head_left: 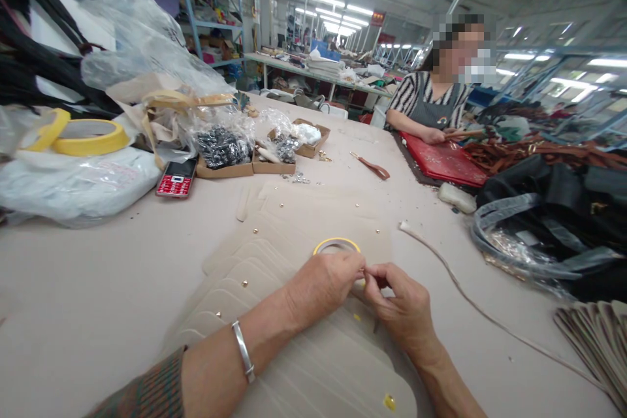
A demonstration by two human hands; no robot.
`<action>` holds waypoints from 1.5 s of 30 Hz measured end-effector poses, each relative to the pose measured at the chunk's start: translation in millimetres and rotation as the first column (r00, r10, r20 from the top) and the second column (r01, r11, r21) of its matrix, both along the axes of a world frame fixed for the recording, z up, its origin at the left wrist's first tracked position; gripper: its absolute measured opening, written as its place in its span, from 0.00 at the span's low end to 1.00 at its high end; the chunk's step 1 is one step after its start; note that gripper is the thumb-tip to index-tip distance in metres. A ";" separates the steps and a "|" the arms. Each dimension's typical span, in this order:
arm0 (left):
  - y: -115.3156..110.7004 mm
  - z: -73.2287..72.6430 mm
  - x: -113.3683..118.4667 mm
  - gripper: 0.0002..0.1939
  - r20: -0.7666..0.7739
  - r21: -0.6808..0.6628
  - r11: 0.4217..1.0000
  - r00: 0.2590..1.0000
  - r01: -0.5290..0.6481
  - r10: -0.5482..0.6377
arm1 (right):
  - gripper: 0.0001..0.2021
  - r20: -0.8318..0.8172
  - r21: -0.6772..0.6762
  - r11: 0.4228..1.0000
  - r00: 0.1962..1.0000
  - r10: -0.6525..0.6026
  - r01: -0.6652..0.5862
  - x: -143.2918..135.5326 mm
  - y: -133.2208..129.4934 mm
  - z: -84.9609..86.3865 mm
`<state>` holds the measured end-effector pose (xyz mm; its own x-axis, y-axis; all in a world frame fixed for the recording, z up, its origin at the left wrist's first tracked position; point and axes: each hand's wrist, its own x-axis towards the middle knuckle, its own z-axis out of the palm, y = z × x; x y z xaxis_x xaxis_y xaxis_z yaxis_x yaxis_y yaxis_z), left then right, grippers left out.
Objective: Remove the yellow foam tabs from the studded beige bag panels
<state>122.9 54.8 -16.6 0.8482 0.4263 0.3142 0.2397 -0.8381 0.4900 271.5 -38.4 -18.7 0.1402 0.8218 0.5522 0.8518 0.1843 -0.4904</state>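
Note:
My left hand [323,284] and my right hand [404,307] meet fingertip to fingertip above a fanned stack of beige panels [230,300]. Both are closed in a pinch; what sits between the fingertips is too small and covered to make out. Just behind my left hand is a roll of yellow tape [337,241], its lower part hidden by the hand. Small gold-coloured studs [245,283] dot the panels along their edges. One stud near the front corner has a yellow patch [389,401] around it.
At the left lie a red phone [176,179], yellow tape rolls [93,137] and small cardboard boxes [225,171] of parts. A brown leather strap [372,168] lies ahead. Right are a long cord [455,281], black bags [553,202] and a co-worker [431,101] at a red board [445,160].

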 end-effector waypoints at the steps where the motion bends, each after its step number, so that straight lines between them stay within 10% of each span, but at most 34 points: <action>1: -0.1 -0.6 0.7 0.05 -0.002 0.026 1.000 1.000 -0.005 0.006 | 0.06 -0.077 -0.040 0.999 0.997 -0.029 0.026 -2.4 0.1 1.2; 7: -6.0 0.5 2.2 0.07 0.071 0.150 0.988 0.997 -0.033 0.023 | 0.12 -0.663 -0.312 0.950 0.713 -0.228 0.015 -2.7 6.9 3.9; 12: -2.9 -4.8 3.5 0.08 0.012 0.224 0.966 0.991 -0.132 0.132 | 0.17 -0.739 -0.408 0.909 0.552 -0.386 0.089 37.5 10.9 -5.6; 26: 4.9 -7.0 8.1 0.05 -0.290 0.268 0.959 0.941 -0.094 0.174 | 0.15 -0.289 -0.568 0.809 0.883 -0.371 0.154 52.6 11.7 -26.2; 37: 4.5 -11.4 5.7 0.07 -0.261 0.237 0.968 0.955 -0.077 0.140 | 0.18 -0.484 -0.536 0.842 0.796 -0.364 0.059 64.7 0.2 -21.7; 45: 5.1 -3.7 1.1 0.05 -0.116 0.206 0.974 0.986 -0.091 0.117 | 0.14 -0.073 -0.465 0.855 0.952 -0.297 0.230 49.9 6.1 -19.0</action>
<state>124.0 60.0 -20.3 0.8408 0.4538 0.2952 0.3799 -0.8831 0.2754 321.4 -32.3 -37.7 0.4336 0.8961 0.0953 0.7551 -0.3036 -0.5810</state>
